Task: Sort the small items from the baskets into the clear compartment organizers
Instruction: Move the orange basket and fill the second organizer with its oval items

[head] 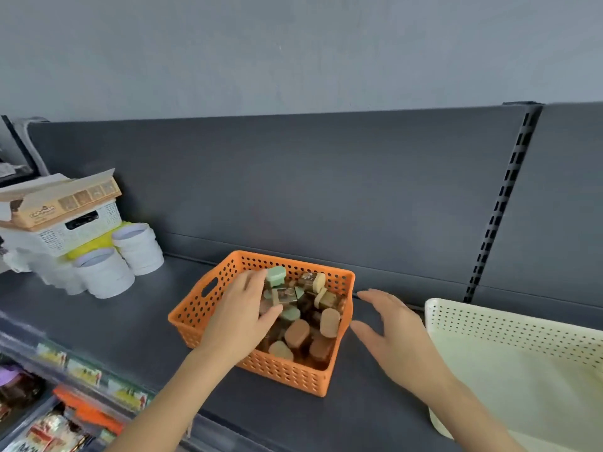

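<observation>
The orange basket [287, 373] is found full of small items [297, 334]; sorting is judged barely begun. Whether the left hand [238, 321], inside it, grips anything cannot be told; the right hand [394, 331], beside it, is spread and empty.

No text reads clearly: the logo on the cardboard box [42, 211], the shelf-edge tags [84, 372] and the print on the small items [287, 293] are all blurred.

The bare left hand [241, 318] reaches forward palm down, fingers bent, perhaps closing on something. The bare right hand [394, 331] hovers alongside, fingers spread.
</observation>
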The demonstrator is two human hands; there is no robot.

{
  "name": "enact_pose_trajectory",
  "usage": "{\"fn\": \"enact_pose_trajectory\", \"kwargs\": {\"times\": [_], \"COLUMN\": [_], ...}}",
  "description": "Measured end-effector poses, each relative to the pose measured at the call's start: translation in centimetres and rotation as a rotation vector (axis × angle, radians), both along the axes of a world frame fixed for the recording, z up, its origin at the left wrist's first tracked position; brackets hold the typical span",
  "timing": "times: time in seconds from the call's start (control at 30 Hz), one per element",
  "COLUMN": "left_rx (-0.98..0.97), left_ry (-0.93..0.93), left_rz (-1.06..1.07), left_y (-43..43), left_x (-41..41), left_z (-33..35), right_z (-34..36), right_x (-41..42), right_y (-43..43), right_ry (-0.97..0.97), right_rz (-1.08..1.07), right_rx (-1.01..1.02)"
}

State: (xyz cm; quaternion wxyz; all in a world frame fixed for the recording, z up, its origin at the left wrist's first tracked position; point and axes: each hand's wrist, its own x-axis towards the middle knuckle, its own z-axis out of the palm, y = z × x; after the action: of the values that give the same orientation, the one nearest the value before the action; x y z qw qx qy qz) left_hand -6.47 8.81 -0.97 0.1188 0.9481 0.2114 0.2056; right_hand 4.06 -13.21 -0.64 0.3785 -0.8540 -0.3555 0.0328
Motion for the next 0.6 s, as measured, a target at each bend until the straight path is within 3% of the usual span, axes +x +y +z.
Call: {"fn": "enact_pose_trajectory", "kwargs": {"times": [0.17,0.27,0.4,0.6], "left_rx": [-0.115,-0.184,-0.417,-0.595], "left_ry": [-0.011,0.095,0.225,0.158], "left_rz": [0.076,0.091,0.011,0.032], "left_y": [8.7,12.6,15.4,16.6], "left_x": [-2.1,-2.4,-1.8,-1.2], "left_z": [0.0,-0.7,-1.8,-2.9], "right_z": [-1.2,-2.3,-3.5,-4.1], "right_x": [-1.6,-2.2,-3.0,-3.3], "right_y": [4.7,6.5,8.2,8.8], "right_ry": [0.220,0.311,0.368,0.489], "right_rz": [-0.158,-0.256,-0.333,-0.432], "right_rx": [0.168,0.220,0.192,0.288]}}
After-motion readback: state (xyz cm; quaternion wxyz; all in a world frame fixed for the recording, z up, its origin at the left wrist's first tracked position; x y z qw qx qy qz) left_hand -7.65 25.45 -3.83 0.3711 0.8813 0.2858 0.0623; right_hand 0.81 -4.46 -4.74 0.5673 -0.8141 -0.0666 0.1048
